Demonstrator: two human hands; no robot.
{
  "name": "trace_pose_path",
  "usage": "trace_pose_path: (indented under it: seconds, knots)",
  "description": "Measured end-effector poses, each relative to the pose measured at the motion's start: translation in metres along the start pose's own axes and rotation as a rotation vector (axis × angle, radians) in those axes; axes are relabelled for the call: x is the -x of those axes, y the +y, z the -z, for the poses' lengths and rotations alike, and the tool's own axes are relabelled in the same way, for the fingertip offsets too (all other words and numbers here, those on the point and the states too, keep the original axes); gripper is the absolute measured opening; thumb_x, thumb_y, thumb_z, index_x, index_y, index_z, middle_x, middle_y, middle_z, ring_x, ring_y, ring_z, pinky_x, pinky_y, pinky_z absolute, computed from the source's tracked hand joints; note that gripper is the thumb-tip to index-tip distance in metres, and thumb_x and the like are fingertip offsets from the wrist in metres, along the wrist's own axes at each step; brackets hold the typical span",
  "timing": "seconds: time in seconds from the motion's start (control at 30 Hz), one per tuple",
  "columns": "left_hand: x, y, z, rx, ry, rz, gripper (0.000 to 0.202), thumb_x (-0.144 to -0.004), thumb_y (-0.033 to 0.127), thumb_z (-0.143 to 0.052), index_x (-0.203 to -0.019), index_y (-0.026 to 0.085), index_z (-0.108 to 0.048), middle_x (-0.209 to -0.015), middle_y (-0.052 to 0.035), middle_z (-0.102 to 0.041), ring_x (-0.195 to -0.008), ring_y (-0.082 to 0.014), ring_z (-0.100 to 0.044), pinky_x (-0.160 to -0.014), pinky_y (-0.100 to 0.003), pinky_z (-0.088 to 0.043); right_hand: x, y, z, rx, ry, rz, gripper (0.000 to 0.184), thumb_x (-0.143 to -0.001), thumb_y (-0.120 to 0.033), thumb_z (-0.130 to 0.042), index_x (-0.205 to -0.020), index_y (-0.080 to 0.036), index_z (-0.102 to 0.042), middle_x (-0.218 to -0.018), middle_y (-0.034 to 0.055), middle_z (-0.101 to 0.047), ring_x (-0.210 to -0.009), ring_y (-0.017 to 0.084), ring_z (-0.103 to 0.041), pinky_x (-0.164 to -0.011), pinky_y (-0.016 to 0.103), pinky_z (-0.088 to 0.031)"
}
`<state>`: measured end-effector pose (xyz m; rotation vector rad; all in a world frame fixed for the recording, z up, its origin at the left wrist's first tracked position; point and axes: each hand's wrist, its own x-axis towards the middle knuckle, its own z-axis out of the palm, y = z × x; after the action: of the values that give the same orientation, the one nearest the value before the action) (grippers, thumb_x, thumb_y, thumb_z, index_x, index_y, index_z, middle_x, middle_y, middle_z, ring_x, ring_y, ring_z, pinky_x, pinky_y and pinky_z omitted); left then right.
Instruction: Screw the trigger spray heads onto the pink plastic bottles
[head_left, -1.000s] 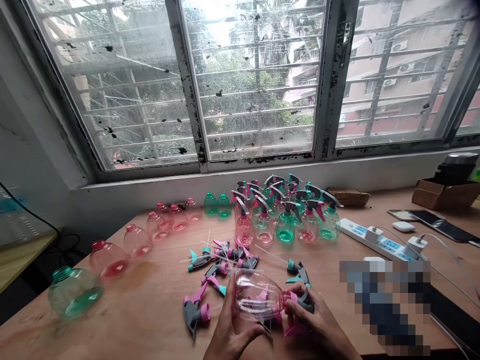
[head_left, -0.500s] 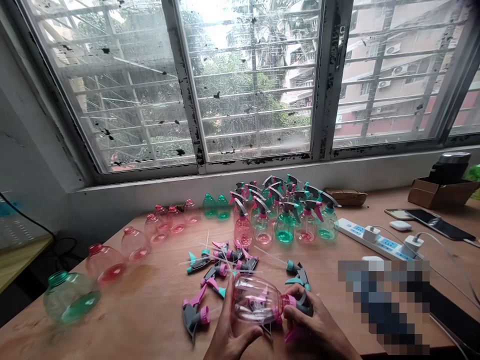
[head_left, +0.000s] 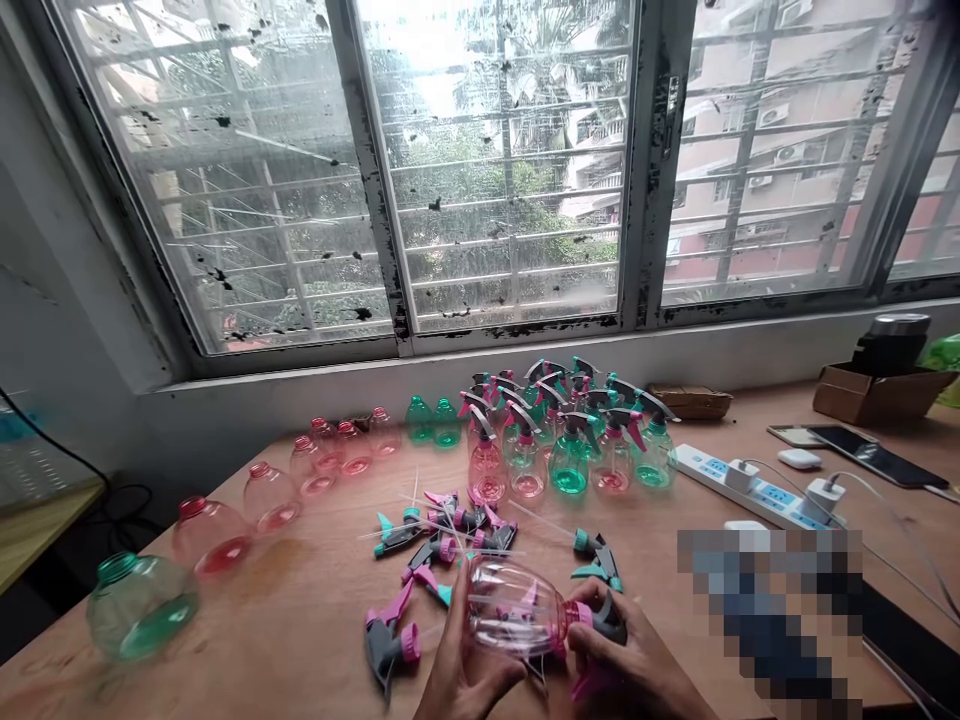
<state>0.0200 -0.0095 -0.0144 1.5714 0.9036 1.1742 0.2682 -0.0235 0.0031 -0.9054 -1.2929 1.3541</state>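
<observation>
A clear pink spray bottle [head_left: 517, 605] lies on its side in the air between my hands, its base to the left. My left hand [head_left: 461, 660] is closed around the base end, thumb below and fingers behind. At the neck, my right hand [head_left: 626, 650] grips the pink collar and grey spray head [head_left: 606, 618] fitted there. Loose trigger sprayers in grey with pink or teal parts lie about the bottle, such as a pink-collared one [head_left: 390, 645] to the left and a teal-collared one [head_left: 598, 558] behind my right hand.
Several assembled spray bottles [head_left: 568, 465] stand grouped at the back. Open pink and green bottles, including a green one [head_left: 139, 605], line the left edge. On the right are a white power strip [head_left: 765, 490], phones [head_left: 877, 455] and a cardboard box [head_left: 874, 392].
Both hands keep nearly the same hold on the bottle. My right fingers have shifted slightly at the collar. The whole view has moved a little.
</observation>
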Motion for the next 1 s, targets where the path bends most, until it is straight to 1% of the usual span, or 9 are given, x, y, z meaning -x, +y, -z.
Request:
trace_pose_path:
  seconds: [0.1, 0.2, 0.4, 0.5, 0.6, 0.7, 0.87, 0.93, 1.0]
  knots:
    - [-0.002, -0.004, 0.001, 0.086, -0.006, -0.001, 0.102, -0.08, 0.053, -0.078, -0.161, 0.028, -0.021, -0.169, -0.0086, -0.029, -0.154, -0.0378, -0.027, -0.127, -0.052, -0.022, 0.0, 0.001, 0.0, 0.001, -0.014, 0.004, 0.041, -0.079, -0.054, -0.08, -0.089, -0.019, -0.061, -0.067, 0.0003, -0.072, -0.058, 0.017, -0.064, -0.057, 0.025, -0.042]
    - [-0.003, -0.008, 0.001, 0.046, 0.015, 0.008, 0.1, -0.079, 0.051, -0.079, -0.16, 0.028, -0.025, -0.169, -0.0085, -0.029, -0.154, -0.0382, -0.027, -0.126, -0.052, -0.025, 0.001, 0.001, -0.001, -0.02, 0.01, 0.005, 0.039, -0.081, -0.053, -0.079, -0.089, -0.019, -0.061, -0.067, 0.0, -0.071, -0.058, 0.017, -0.063, -0.058, 0.026, -0.044]
    - [0.0, -0.004, -0.001, 0.063, 0.038, 0.036, 0.098, -0.08, 0.05, -0.079, -0.16, 0.033, -0.024, -0.168, -0.0097, -0.031, -0.144, -0.0368, -0.046, -0.12, -0.049, -0.038, -0.001, 0.004, 0.0, -0.001, 0.044, 0.018, 0.04, -0.081, -0.054, -0.079, -0.087, -0.019, -0.061, -0.065, -0.0012, -0.067, -0.058, 0.016, -0.061, -0.057, 0.025, -0.043]
    - [0.001, 0.002, 0.0, 0.057, 0.009, 0.04, 0.11, -0.074, 0.053, -0.084, -0.161, 0.031, -0.02, -0.167, -0.0098, -0.032, -0.15, -0.037, -0.038, -0.125, -0.049, -0.029, -0.003, 0.006, 0.004, 0.077, 0.024, 0.034, 0.041, -0.079, -0.055, -0.079, -0.087, -0.019, -0.062, -0.069, -0.0004, -0.067, -0.062, 0.017, -0.061, -0.059, 0.026, -0.045]
    - [-0.001, 0.005, 0.0, 0.054, 0.012, 0.038, 0.109, -0.073, 0.055, -0.083, -0.16, 0.029, -0.023, -0.168, -0.0081, -0.03, -0.154, -0.0364, -0.027, -0.128, -0.05, -0.02, -0.005, 0.008, 0.008, 0.124, 0.007, 0.041, 0.041, -0.079, -0.055, -0.079, -0.089, -0.019, -0.062, -0.072, 0.0002, -0.067, -0.065, 0.018, -0.062, -0.061, 0.027, -0.047]
    - [-0.002, 0.003, -0.003, 0.04, 0.064, 0.013, 0.104, -0.074, 0.053, -0.083, -0.159, 0.029, -0.029, -0.169, -0.0077, -0.03, -0.154, -0.0362, -0.028, -0.127, -0.049, -0.023, -0.004, 0.007, 0.007, 0.125, 0.026, 0.041, 0.043, -0.078, -0.057, -0.078, -0.09, -0.019, -0.063, -0.072, 0.0005, -0.067, -0.066, 0.019, -0.063, -0.062, 0.029, -0.048]
    - [0.0, 0.0, -0.007, -0.013, 0.089, -0.004, 0.094, -0.08, 0.049, -0.08, -0.158, 0.032, -0.03, -0.17, -0.0075, -0.026, -0.147, -0.0349, -0.043, -0.12, -0.045, -0.039, -0.002, 0.002, 0.002, 0.074, 0.058, 0.027, 0.041, -0.08, -0.055, -0.078, -0.092, -0.02, -0.061, -0.07, -0.0007, -0.068, -0.063, 0.019, -0.065, -0.06, 0.028, -0.049]
    - [0.0, -0.001, -0.006, -0.015, 0.083, -0.008, 0.102, -0.077, 0.052, -0.081, -0.159, 0.031, -0.026, -0.17, -0.0081, -0.024, -0.147, -0.0354, -0.043, -0.122, -0.045, -0.037, -0.002, 0.001, 0.001, 0.075, 0.022, 0.02, 0.041, -0.081, -0.056, -0.077, -0.093, -0.02, -0.06, -0.069, -0.0005, -0.069, -0.063, 0.019, -0.066, -0.061, 0.029, -0.05]
    - [0.0, -0.002, -0.005, 0.016, 0.086, -0.006, 0.11, -0.075, 0.057, -0.081, -0.161, 0.029, -0.019, -0.171, -0.0086, -0.022, -0.15, -0.0358, -0.037, -0.125, -0.045, -0.03, -0.003, 0.001, 0.001, 0.075, 0.004, 0.018, 0.042, -0.08, -0.057, -0.077, -0.092, -0.02, -0.06, -0.068, -0.0001, -0.069, -0.063, 0.02, -0.066, -0.061, 0.029, -0.05]
